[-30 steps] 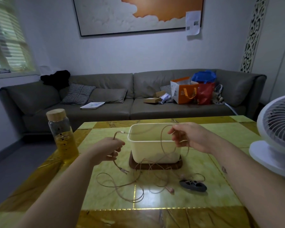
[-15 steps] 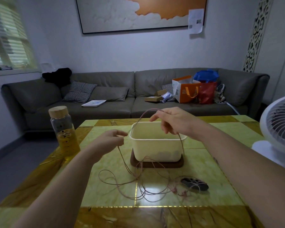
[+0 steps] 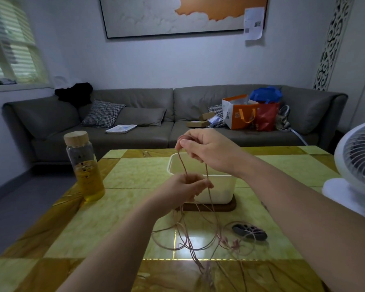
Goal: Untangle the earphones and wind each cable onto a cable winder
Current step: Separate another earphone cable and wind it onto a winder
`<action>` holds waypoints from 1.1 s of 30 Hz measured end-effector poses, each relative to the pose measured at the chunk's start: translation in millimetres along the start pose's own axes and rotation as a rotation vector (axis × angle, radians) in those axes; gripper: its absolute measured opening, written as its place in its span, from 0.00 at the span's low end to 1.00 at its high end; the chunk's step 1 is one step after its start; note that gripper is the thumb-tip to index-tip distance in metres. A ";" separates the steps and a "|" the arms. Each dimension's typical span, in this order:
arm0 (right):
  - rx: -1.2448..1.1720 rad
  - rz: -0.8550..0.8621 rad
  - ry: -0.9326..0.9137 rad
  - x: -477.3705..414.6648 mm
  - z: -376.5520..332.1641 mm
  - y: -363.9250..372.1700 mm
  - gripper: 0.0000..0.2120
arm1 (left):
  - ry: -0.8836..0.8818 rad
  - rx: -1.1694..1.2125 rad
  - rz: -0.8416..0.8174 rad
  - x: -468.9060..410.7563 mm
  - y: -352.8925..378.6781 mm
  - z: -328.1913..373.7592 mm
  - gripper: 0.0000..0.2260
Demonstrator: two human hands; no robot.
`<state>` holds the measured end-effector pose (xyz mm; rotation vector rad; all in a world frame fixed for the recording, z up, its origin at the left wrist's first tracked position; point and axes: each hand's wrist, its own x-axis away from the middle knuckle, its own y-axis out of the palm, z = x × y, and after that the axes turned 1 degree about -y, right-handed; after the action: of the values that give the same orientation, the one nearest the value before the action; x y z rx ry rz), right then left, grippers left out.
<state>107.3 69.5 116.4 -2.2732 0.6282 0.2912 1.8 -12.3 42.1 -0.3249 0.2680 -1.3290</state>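
early yet, i judge: right hand [image 3: 209,152] pinches the cable [image 3: 185,239] up over the tub [image 3: 219,186], left hand [image 3: 183,188] grips strands below. the rest lies tangled by the tabletop's [image 3: 114,218] front edge. the winder [image 3: 249,231] beside it is bare.

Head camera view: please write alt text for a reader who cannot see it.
Two bare hands hold tangled pink earphone cables above a yellow-green table: the right hand pinches a strand high up, the left hand grips strands lower down. The rest lies in loops beside a dark cable winder, in front of a white container.
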 end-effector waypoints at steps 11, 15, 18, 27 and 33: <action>0.004 -0.291 0.480 43.3 83.4 25.5 0.05 | 0.209 0.543 0.363 7.7 -42.9 23.2 0.08; 0.155 -0.020 0.600 45.8 119.7 24.3 0.09 | 0.262 0.641 0.591 14.1 -69.9 20.3 0.08; 0.241 0.150 0.736 45.8 147.7 17.0 0.10 | 0.301 0.719 0.722 16.2 -85.9 16.2 0.09; -0.090 0.504 0.891 48.4 138.2 -2.7 0.22 | 0.043 0.413 0.865 11.9 -90.1 -15.5 0.08; -0.643 0.333 0.800 32.0 84.5 -30.0 0.27 | -0.329 -0.193 0.608 11.9 -77.0 -48.6 0.09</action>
<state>148.6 137.1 63.5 -2.8811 1.5014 -0.3471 -83.1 -43.6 26.4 -0.5668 0.1949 -0.6380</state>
